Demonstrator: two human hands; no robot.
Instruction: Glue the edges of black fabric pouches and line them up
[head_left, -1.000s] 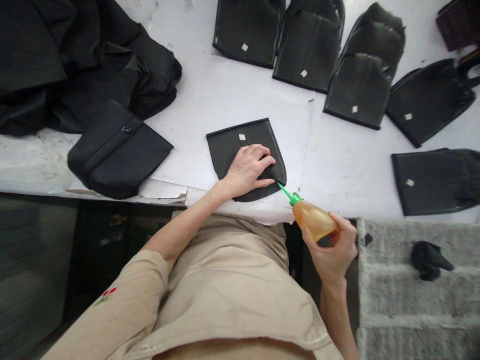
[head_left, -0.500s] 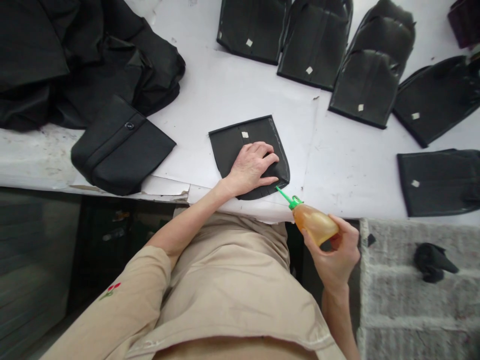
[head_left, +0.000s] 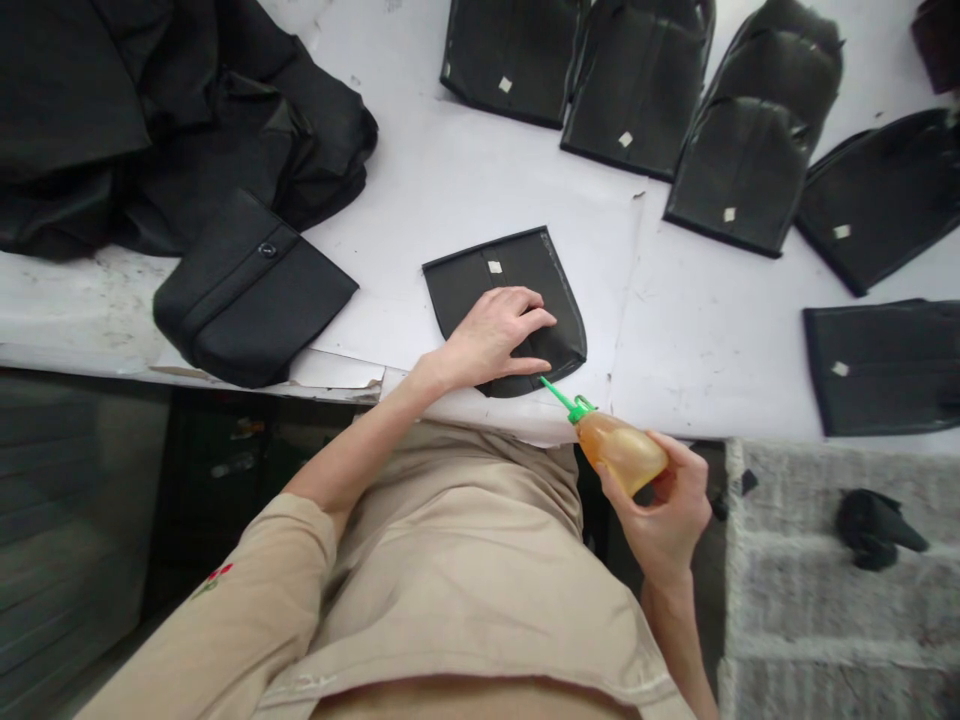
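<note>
A flat black piece point(head_left: 457, 290), with one straight edge and one rounded end, lies on the white tabletop point(head_left: 405, 200). It bears a small white square, and a pale line runs along its right edge. My left hand point(head_left: 495, 335) rests on top of this piece, fingers spread and pressing it down. In my right hand point(head_left: 667, 510) is a squeeze bottle point(head_left: 622, 450) of amber liquid with a green nozzle. The nozzle tip is at the rounded near edge of the piece, just below my left thumb.
Several similar black pieces point(head_left: 630, 90) with white squares lie along the back and right. Heaped black fabric point(head_left: 247, 110) fills the left, with a black piece bearing a round snap point(head_left: 262, 285) before it. A grey textile point(head_left: 810, 590) with a black scrap point(head_left: 874, 530) is at lower right.
The bottle in my right hand has moved left, its nozzle tip following the piece's rounded near edge. My left hand stays on the piece. The whole view has shifted slightly.
</note>
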